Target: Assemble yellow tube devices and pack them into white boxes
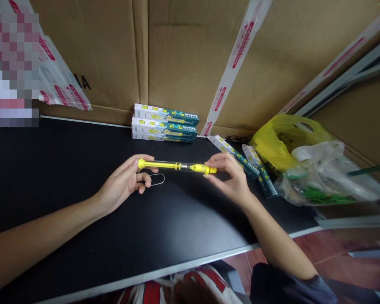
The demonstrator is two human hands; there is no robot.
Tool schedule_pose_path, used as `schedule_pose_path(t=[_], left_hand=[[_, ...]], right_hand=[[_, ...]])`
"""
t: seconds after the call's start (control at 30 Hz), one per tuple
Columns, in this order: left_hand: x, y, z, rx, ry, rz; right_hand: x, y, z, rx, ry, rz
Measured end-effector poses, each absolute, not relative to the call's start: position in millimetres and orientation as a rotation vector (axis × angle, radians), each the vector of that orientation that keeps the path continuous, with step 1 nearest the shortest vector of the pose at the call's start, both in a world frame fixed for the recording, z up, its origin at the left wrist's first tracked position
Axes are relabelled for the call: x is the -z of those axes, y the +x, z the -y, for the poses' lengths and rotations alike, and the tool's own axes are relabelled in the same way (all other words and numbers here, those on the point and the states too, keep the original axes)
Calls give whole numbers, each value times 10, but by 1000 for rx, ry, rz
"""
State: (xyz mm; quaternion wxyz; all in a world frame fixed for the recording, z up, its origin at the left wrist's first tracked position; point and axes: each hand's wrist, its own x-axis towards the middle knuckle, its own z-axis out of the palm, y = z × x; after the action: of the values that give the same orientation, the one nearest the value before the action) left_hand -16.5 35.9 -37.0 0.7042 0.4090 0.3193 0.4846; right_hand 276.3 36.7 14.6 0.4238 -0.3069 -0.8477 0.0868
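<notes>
A clear tubular spring scale (pixel 183 166) with yellow ends lies level between my two hands, above the black tabletop. Its left end rests in the grip of my left hand (pixel 123 179), thumb and forefinger around it. From the curled lower fingers of that same hand sticks out a thin wire loop (pixel 160 179); whether it is joined to the scale is hidden. My right hand (pixel 229 175) is closed, pinching the yellow cap at the right end. Inside the tube a yellow rod and a short metal spring are visible.
Printed spring scale boxes (pixel 164 130) are stacked against the large cardboard carton (pixel 183 55). Two more boxes, one of them here (pixel 261 171), lie at the right beside a yellow plastic bag (pixel 272 141) and a clear bag (pixel 329 181). The table's pale front edge (pixel 190 274) runs near my lap.
</notes>
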Motion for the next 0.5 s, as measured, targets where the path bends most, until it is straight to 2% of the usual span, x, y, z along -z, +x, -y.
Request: schedule_pose_path(t=[0.5], left_hand=[[384, -174, -353, -1071, 933, -696]], right_hand=[[-148, 2770, -369, -228, -760, 2113]])
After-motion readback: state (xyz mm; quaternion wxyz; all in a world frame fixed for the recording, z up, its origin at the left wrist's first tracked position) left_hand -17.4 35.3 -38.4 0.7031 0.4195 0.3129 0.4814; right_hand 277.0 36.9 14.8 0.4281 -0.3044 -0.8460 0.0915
